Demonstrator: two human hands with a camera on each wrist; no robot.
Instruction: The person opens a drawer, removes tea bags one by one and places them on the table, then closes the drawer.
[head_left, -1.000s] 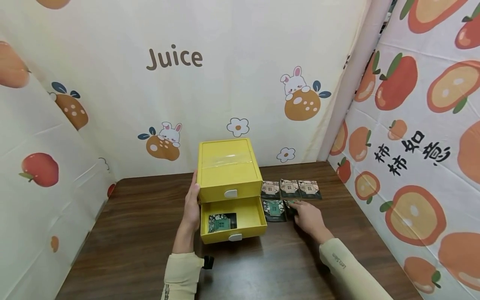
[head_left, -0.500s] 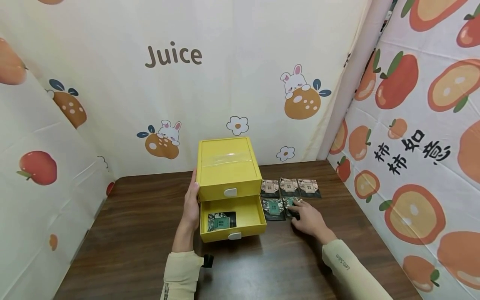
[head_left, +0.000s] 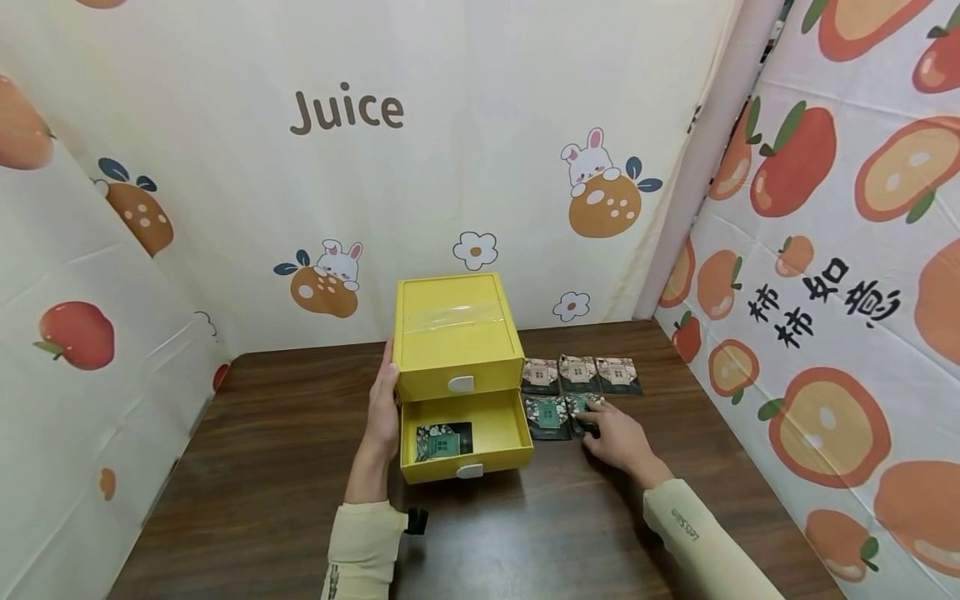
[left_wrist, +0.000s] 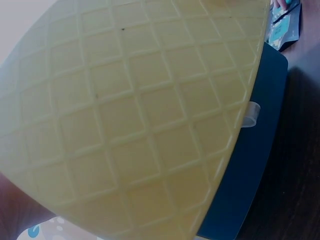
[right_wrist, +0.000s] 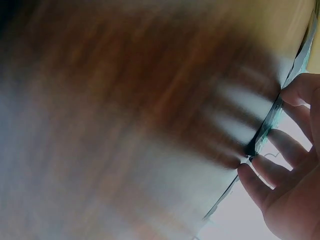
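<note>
My left hand point(head_left: 384, 408) lies along the left side of a yellow two-drawer box point(head_left: 459, 333), its fingers reaching back along the wall. The lower drawer point(head_left: 498, 429) is pulled out, and a sachet with a green label point(head_left: 442, 442) lies flat in its left part. To the right of the box, my right hand point(head_left: 618, 442) has its fingertips on another green-labelled sachet point(head_left: 581, 405), partly covering it. Beside that one lies a matching green-labelled sachet point(head_left: 548, 415). In the right wrist view, loosely bent fingers point(right_wrist: 287, 147) meet the edge of the sachet point(right_wrist: 270, 117).
Behind the green sachets lie three pink-labelled ones: a left sachet point(head_left: 540, 377), a middle sachet point(head_left: 580, 374) and a right sachet point(head_left: 618, 375). Printed curtains point(head_left: 225, 125) stand around the brown wooden table point(head_left: 285, 467). The upper drawer point(head_left: 431, 387) is closed.
My right hand has drawn back slightly to the right and toward me, uncovering more of the sachet under its fingers. My left hand stays on the box.
</note>
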